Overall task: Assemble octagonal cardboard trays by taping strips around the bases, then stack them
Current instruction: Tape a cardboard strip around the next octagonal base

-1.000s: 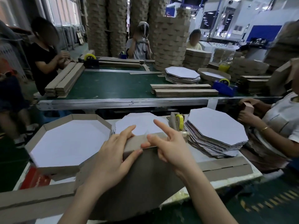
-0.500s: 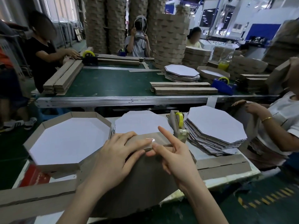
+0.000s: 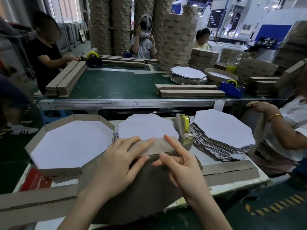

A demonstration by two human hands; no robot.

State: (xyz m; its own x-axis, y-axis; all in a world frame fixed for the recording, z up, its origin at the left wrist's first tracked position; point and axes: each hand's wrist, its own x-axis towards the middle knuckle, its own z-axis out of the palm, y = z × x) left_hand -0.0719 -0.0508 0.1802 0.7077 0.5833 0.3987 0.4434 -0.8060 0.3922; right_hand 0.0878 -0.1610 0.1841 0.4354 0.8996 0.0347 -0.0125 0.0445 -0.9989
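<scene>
tape [image 3: 150, 151], pinched a moment ago, now lies down; left hand [image 3: 119, 165] and right hand [image 3: 181, 168] press the strip [image 3: 160, 141], fingers outstretched, gripping nothing; joint likely sealed.

Bright windows [image 3: 71, 12] lined the left wall, a long green worktop [image 3: 119, 85] with a metal edge crossed the hall, the floor [image 3: 11, 156] was dark green, and a blue panel [image 3: 272, 32] stood far right.

L hand [image 3: 123, 161] fingers slid flat across strip [image 3: 159, 145], R hand [image 3: 181, 170] thumb dropped onto its lower edge.
</scene>
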